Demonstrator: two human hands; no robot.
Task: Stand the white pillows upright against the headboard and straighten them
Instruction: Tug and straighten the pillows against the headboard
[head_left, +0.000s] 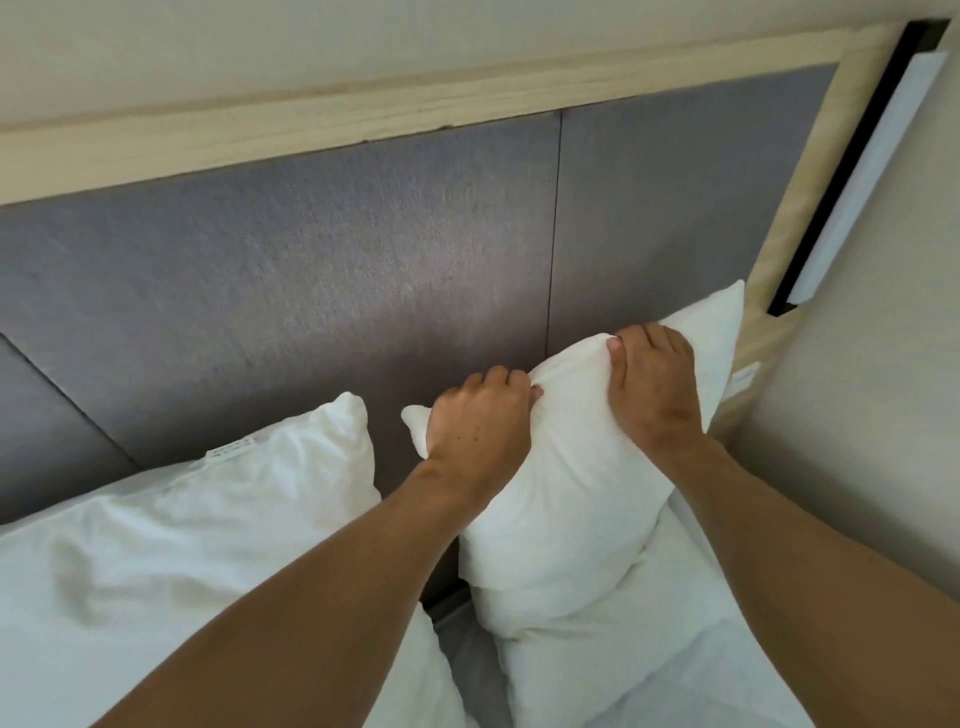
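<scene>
A white pillow (566, 499) stands upright against the grey padded headboard (322, 270) at the right end of the bed. My left hand (480, 415) grips its top edge near the left corner. My right hand (657, 387) grips the same top edge further right, bunching the cloth between them. A second white pillow (208, 530) leans against the headboard on the left, rumpled, with a small label near its top. Another white pillow (623, 649) lies under and in front of the held one.
A pale wooden frame (363, 111) borders the headboard along the top and right side. A beige wall (857, 441) stands close on the right, with a dark slot and white strip (878, 166) beside the frame. A narrow gap separates the two pillows.
</scene>
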